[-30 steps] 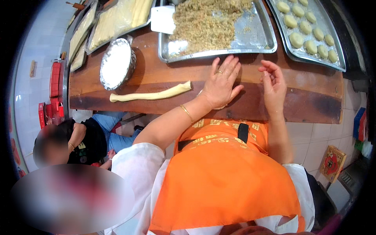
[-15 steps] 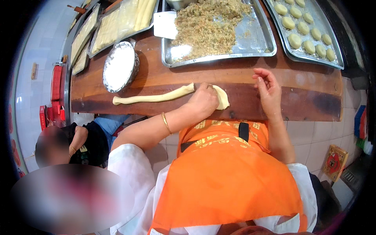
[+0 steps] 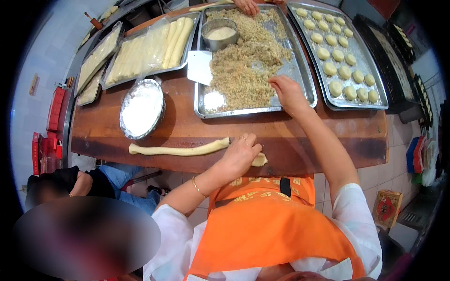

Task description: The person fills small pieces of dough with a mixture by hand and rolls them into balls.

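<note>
Two bare hands appear over a wooden table (image 3: 361,136): the left hand (image 3: 241,152) curls over a flattened dough piece (image 3: 259,161) at the near edge, its fingertips hidden so that one cannot tell whether they clamp it, while the right hand (image 3: 288,95), fingers drawn together, hangs above crumbly filling (image 3: 243,77) in a metal tray (image 3: 213,99). Just left of the left hand lies a dough rope (image 3: 183,150), with a foil-covered bowl (image 3: 162,112) beyond; farther out, dough rounds (image 3: 344,72) stand far right and dough logs (image 3: 178,42) far left.

Orange apron (image 3: 272,229), yellow lettering (image 3: 255,196), black strap (image 3: 285,186); loose white sleeves (image 3: 354,213); thin gold-coloured bangle (image 3: 198,188)
</note>
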Action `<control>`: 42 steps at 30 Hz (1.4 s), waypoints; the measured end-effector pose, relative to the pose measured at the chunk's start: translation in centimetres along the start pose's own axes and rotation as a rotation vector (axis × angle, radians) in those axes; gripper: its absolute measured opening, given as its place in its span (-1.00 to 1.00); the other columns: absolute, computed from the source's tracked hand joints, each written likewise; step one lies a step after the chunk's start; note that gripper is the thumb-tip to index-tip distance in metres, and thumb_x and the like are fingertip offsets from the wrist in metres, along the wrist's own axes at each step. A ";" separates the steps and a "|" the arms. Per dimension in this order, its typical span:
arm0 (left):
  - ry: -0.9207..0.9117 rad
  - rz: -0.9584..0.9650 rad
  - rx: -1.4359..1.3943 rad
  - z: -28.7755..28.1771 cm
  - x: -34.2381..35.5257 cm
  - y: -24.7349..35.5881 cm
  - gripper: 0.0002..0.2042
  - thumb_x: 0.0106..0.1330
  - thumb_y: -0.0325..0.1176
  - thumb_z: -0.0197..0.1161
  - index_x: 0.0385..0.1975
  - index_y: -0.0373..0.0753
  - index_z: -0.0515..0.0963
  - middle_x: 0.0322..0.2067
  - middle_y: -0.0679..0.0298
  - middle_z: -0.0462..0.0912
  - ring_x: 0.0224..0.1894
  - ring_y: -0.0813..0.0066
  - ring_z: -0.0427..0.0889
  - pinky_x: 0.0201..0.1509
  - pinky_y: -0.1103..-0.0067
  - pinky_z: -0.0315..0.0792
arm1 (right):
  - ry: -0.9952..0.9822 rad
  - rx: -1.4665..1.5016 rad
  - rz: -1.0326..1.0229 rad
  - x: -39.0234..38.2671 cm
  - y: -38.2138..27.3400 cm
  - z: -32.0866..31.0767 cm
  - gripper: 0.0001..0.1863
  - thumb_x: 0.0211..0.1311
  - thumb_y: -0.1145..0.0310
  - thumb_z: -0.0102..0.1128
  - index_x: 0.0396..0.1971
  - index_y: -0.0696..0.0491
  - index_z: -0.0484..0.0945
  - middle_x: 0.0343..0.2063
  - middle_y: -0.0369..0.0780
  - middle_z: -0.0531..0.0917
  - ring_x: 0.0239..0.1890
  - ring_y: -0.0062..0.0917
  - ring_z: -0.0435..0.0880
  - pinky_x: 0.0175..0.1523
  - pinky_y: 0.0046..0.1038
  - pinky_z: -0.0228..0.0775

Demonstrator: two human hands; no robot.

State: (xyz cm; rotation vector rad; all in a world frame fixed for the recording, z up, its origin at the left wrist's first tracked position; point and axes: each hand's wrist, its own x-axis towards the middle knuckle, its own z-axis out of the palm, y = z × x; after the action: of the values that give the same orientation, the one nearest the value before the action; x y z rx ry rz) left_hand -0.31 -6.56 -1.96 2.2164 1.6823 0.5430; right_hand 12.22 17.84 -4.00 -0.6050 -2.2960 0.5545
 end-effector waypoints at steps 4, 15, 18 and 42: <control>0.089 -0.256 -0.737 -0.8 -1.0 -1.1 -0.91 0.22 -0.52 0.11 -0.31 -0.33 0.39 -0.10 0.04 0.53 -0.20 0.20 0.61 -0.13 0.32 0.48 | -0.410 -0.413 0.164 3.8 -1.1 1.3 -0.22 0.28 -0.09 0.19 0.37 0.02 0.21 0.09 0.10 0.47 -0.06 0.03 0.63 0.01 -0.14 0.53; 0.078 -0.052 -2.238 -1.1 0.6 -2.7 -0.49 0.40 -0.30 0.16 0.28 -0.34 0.22 0.06 -0.12 0.55 0.12 0.03 0.62 0.12 0.28 0.57 | -0.548 -0.498 -0.025 6.5 2.0 7.1 -0.59 0.34 -0.01 0.12 -0.16 0.07 0.44 -0.27 -0.01 0.59 -0.31 0.00 0.65 -0.21 -0.11 0.52; 0.071 -0.033 -2.225 -0.9 0.5 -2.7 -0.51 0.42 -0.29 0.14 0.27 -0.34 0.23 0.05 -0.11 0.55 0.12 0.05 0.62 0.11 0.30 0.58 | -0.437 -0.393 0.166 8.2 2.9 7.3 -0.60 0.38 -0.02 0.07 -0.20 0.08 0.49 -0.31 -0.04 0.62 -0.41 -0.07 0.63 -0.28 -0.20 0.50; 0.174 -0.103 -2.326 0.4 -0.3 -2.6 -0.54 0.43 -0.32 0.07 0.26 -0.40 0.27 0.02 -0.13 0.57 0.07 0.05 0.63 0.16 0.30 0.54 | -0.129 0.404 0.443 8.6 0.7 5.8 -0.55 0.53 0.02 -0.07 -0.49 0.04 0.44 -0.58 -0.38 0.43 -0.58 -0.72 0.31 -0.48 -0.58 0.19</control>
State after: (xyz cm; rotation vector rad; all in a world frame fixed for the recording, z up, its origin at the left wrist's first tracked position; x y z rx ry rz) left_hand -2.43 -6.21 -3.51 0.2787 0.2167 1.4467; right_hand 2.66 21.97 -3.83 -0.8959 -2.0774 1.2628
